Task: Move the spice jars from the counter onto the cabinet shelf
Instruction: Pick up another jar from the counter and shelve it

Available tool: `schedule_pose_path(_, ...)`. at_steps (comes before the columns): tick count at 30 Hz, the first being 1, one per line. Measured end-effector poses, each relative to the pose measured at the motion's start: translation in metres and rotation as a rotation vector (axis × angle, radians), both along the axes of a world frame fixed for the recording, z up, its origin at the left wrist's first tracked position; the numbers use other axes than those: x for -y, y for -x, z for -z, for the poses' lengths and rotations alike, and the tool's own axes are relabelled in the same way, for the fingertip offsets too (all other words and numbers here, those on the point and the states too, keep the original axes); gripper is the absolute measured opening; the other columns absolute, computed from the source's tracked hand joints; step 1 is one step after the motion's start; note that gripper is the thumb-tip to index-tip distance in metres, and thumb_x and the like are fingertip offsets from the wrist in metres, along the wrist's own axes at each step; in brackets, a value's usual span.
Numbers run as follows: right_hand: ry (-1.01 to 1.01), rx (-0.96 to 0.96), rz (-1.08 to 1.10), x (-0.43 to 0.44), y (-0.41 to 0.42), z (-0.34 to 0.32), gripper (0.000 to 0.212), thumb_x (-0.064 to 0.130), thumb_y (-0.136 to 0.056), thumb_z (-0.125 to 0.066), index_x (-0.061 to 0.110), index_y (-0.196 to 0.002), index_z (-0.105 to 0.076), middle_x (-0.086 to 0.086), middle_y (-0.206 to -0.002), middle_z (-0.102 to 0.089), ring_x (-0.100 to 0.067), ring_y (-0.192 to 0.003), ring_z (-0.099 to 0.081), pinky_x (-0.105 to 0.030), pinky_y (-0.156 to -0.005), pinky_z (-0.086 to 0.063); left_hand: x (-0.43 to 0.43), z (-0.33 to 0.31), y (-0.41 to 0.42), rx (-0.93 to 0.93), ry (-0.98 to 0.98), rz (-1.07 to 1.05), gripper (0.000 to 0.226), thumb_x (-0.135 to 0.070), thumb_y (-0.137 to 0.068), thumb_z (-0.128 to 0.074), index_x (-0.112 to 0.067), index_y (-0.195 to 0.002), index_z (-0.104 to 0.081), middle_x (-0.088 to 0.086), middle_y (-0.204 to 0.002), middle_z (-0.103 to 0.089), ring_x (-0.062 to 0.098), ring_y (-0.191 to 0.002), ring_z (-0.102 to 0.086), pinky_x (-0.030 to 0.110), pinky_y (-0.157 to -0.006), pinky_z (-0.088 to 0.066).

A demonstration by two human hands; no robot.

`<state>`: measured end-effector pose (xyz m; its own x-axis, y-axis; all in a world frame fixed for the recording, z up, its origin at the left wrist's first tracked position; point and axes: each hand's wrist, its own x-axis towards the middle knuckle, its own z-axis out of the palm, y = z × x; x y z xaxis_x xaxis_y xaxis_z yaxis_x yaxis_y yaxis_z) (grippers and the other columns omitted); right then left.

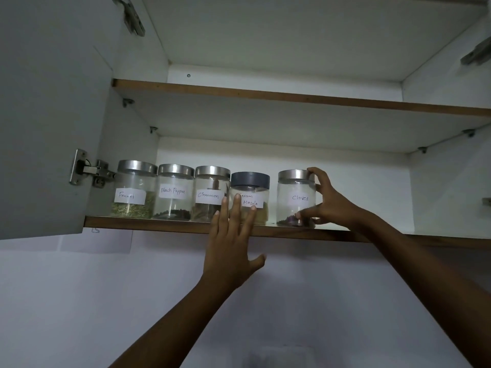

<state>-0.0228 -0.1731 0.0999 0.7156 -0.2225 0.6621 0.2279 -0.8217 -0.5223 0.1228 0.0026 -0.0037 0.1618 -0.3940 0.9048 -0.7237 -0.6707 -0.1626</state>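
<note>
Head view: 5 spice jars stand in a row on the lower cabinet shelf, close to its front edge. From the left they are the Fennel jar, the Black Pepper jar, the Cinnamon jar, the Garam Masala jar and the Cloves jar. The first 4 stand close side by side. The Cloves jar stands a little apart at the right end. All are upright with lids on. 4 lids are metal and the Garam Masala lid is dark.

The right hand holds the Cloves jar from its right side, with a finger curled on the lid edge and the thumb low near the base.

The left hand is flat, with fingers straight and spread. Its fingertips are in front of the Cinnamon and Garam Masala jars, and I cannot tell if they touch the glass.

The cabinet door is open at the left. The upper shelf is above.
</note>
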Motion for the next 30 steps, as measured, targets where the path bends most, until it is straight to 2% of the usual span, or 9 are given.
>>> schedule_pose_path(6,0.025,0.044,0.046,-0.006,-0.018,0.004,0.098,0.003,-0.068,-0.075,0.04,-0.136,-0.014,-0.002,-0.123,-0.037,-0.029,-0.096,-0.057,-0.04,-0.073,-0.056,0.0,0.0,0.001,-0.025,-0.032,-0.027,0.105,-0.071,-0.077,-0.041,-0.026,-0.14,0.03,0.012,-0.152,0.03,0.034,-0.139,0.029,0.045,-0.115,0.008)
schedule_pose_path(12,0.06,0.089,0.088,-0.016,-0.027,0.008,0.104,0.002,-0.074,-0.07,0.029,-0.147,-0.002,0.002,-0.116,-0.036,-0.005,-0.084,-0.051,-0.012,-0.058,-0.045,-0.001,-0.003,0.004,-0.049,-0.048,-0.039,0.109,-0.072,-0.075,-0.046,-0.025,-0.139,0.03,0.013,-0.153,0.03,0.035,-0.14,0.026,0.046,-0.115,0.007)
schedule_pose_path(14,0.06,0.072,0.086,-0.018,-0.023,0.013,0.109,0.004,-0.075,-0.071,0.025,-0.148,0.008,-0.002,-0.129,-0.032,-0.012,-0.104,-0.05,-0.009,-0.075,-0.045,-0.003,-0.003,0.006,-0.053,-0.064,-0.04,0.111,-0.072,-0.075,-0.046,-0.026,-0.137,0.032,0.014,-0.152,0.03,0.036,-0.14,0.027,0.046,-0.115,0.008)
schedule_pose_path(17,0.107,0.07,0.136,-0.023,-0.016,0.025,0.114,0.011,-0.078,-0.072,0.019,-0.146,0.019,-0.007,-0.155,-0.001,-0.023,-0.143,-0.008,-0.035,-0.111,-0.026,-0.006,-0.006,0.006,-0.057,-0.088,-0.044,0.113,-0.073,-0.075,-0.047,-0.024,-0.136,0.035,0.014,-0.153,0.029,0.036,-0.14,0.026,0.047,-0.116,0.008)
schedule_pose_path(19,0.156,0.075,0.165,-0.025,-0.008,0.037,0.112,0.016,-0.082,-0.069,0.02,-0.144,0.023,-0.006,-0.156,0.017,-0.019,-0.144,0.009,-0.04,-0.116,-0.019,-0.008,-0.007,0.01,-0.084,-0.098,-0.031,0.109,-0.07,-0.078,-0.047,-0.024,-0.136,0.033,0.014,-0.154,0.027,0.035,-0.141,0.024,0.048,-0.116,0.006)
schedule_pose_path(21,0.254,0.073,0.233,-0.028,0.003,0.052,0.109,0.022,-0.083,-0.068,0.021,-0.144,0.023,-0.003,-0.155,0.022,-0.016,-0.144,0.013,-0.031,-0.115,-0.013,-0.008,-0.006,0.02,-0.114,-0.089,0.031,0.101,-0.062,-0.084,-0.046,-0.024,-0.139,0.03,0.013,-0.155,0.023,0.033,-0.142,0.022,0.05,-0.115,0.007)
schedule_pose_path(25,0.433,0.022,0.329,-0.037,0.025,0.091,0.105,0.04,-0.082,-0.065,0.02,-0.147,0.014,-0.001,-0.156,0.018,-0.019,-0.145,0.006,-0.05,-0.116,-0.009,0.002,0.018,0.056,-0.036,-0.017,0.292,0.08,-0.039,-0.088,-0.055,-0.019,-0.151,-0.01,0.014,-0.158,-0.01,0.032,-0.146,-0.004,0.048,-0.114,0.003)
schedule_pose_path(27,0.432,-0.016,0.337,-0.042,0.04,0.114,0.098,0.049,-0.084,-0.06,0.024,-0.148,0.009,0.003,-0.156,0.017,-0.019,-0.145,0.004,-0.054,-0.113,-0.006,0.011,0.036,0.076,-0.015,0.021,0.459,0.064,-0.026,-0.086,-0.058,-0.015,-0.145,-0.034,0.012,-0.149,-0.035,0.031,-0.141,-0.025,0.048,-0.115,-0.009)
schedule_pose_path(30,0.364,-0.07,0.322,-0.038,0.069,0.153,0.085,0.046,-0.088,-0.055,0.028,-0.149,0.002,0.004,-0.157,0.01,-0.022,-0.144,-0.004,-0.052,-0.113,-0.015,0.025,0.07,0.099,-0.095,0.008,0.624,0.046,-0.015,-0.086,-0.057,-0.012,-0.131,-0.052,0.008,-0.133,-0.055,0.028,-0.131,-0.043,0.04,-0.112,-0.022)
